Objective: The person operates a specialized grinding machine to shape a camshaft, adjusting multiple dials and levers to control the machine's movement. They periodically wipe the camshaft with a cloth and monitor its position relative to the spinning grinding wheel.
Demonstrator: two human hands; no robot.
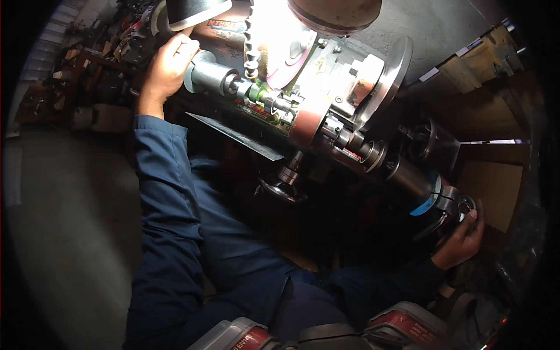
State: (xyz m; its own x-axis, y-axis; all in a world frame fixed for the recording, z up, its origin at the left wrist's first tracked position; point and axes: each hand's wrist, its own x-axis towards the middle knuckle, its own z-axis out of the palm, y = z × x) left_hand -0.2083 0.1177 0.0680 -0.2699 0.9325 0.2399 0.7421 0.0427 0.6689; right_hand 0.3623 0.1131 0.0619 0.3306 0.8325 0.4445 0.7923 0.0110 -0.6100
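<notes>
At the upper left my left hand [168, 69] is closed with curled fingers. It sits beside the grey cylindrical head [211, 74] of a grinding machine, just under a dark lamp shade [197, 11]. What those fingers grip is hidden. Far to the right, my right hand [462, 240] pinches a small metal ring-shaped handwheel [466, 204] at the end of the tailstock [413, 178]. A stepped metal shaft [279, 104] runs between the head and the tailstock. Behind the shaft stands a pinkish grinding wheel [294, 65], brightly lit.
A large steel disc [392, 81] rises behind the shaft. A chrome handwheel [281, 190] projects toward me below it, near a slanted flat metal plate [233, 137]. Cluttered shelving [76, 76] lines the far left. Wooden boards [490, 186] stand at right.
</notes>
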